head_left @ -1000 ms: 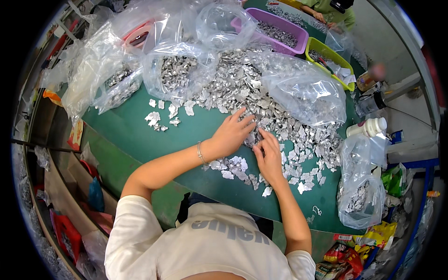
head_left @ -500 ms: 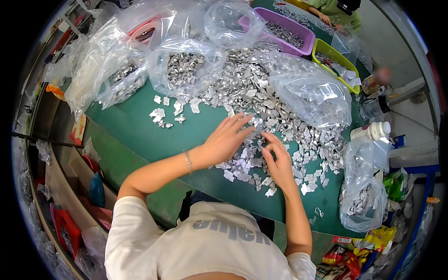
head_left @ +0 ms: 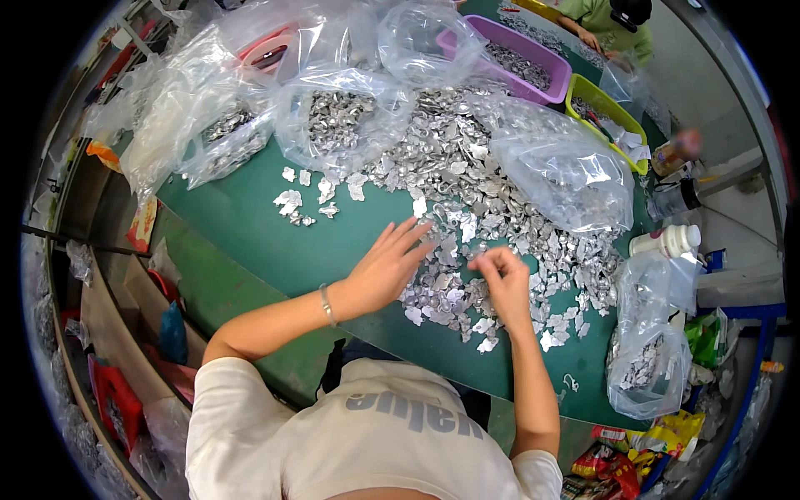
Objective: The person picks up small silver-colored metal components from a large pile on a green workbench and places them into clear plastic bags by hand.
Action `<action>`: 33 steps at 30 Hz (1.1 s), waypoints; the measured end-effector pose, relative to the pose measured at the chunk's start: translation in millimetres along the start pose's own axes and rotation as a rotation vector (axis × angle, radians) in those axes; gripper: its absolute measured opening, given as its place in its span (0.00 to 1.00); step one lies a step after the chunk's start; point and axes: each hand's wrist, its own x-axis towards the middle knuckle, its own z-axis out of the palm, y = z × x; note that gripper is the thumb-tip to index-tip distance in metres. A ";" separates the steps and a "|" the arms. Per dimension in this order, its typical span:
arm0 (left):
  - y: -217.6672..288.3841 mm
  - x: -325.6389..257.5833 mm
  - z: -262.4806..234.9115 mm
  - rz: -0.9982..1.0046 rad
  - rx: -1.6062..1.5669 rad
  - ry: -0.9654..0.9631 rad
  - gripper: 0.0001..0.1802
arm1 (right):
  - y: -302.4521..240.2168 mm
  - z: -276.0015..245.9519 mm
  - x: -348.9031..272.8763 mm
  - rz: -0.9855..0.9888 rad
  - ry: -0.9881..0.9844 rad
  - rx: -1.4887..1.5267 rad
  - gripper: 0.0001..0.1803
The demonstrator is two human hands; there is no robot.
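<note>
A wide heap of small, flat, silvery metal pieces (head_left: 460, 171) covers the middle of the green tabletop (head_left: 242, 218). My left hand (head_left: 385, 268) hovers at the left edge of the heap, its fingers stretched out and apart, holding nothing. Just to its right, my right hand (head_left: 507, 283) is over the near part of the heap. Its thumb and fingers are curled into a pinch; what lies between them, if anything, is too small to make out. A few metal pieces (head_left: 288, 200) lie apart from the heap at the left.
Clear plastic bags of metal parts (head_left: 337, 121) line the far side. Beyond stand a purple basin (head_left: 560, 71) and a yellow-green basket (head_left: 640, 137). A white bottle (head_left: 667, 241) and a filled bag (head_left: 646, 367) sit at the right edge. Another person (head_left: 612, 33) works at far right.
My left hand has drawn back left and toward me, off the heap. The right hand has shifted slightly right, its fingers curling from extended into a pinch. The view has shifted a little.
</note>
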 end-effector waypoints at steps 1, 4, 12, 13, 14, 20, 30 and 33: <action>-0.4 12.9 5.0 0.000 -0.033 0.044 0.24 | 0.0 -1.5 11.9 0.039 0.075 0.004 0.03; -7.4 24.4 26.1 0.063 0.033 0.022 0.25 | -5.2 5.2 35.1 0.097 0.205 -0.092 0.04; -1.5 0.5 15.6 0.097 0.057 -0.098 0.29 | 23.6 10.9 32.5 -0.469 0.006 -0.458 0.03; -0.8 -7.3 15.3 0.084 0.085 -0.119 0.28 | 23.1 11.8 22.3 -0.389 -0.044 -0.398 0.04; -0.4 -14.2 14.5 0.072 0.113 -0.141 0.28 | 21.1 11.8 8.6 -0.308 -0.094 -0.339 0.05; -1.3 8.0 -13.0 -0.044 0.002 -0.120 0.24 | 11.8 -5.7 -23.5 -0.124 0.124 0.150 0.07; -34.1 73.5 39.1 -0.113 0.142 0.211 0.15 | 34.6 -47.9 31.7 -0.301 0.629 -0.836 0.12; -39.9 71.1 37.3 -0.096 0.121 0.175 0.11 | 27.8 -44.1 37.2 -0.248 0.583 -1.046 0.11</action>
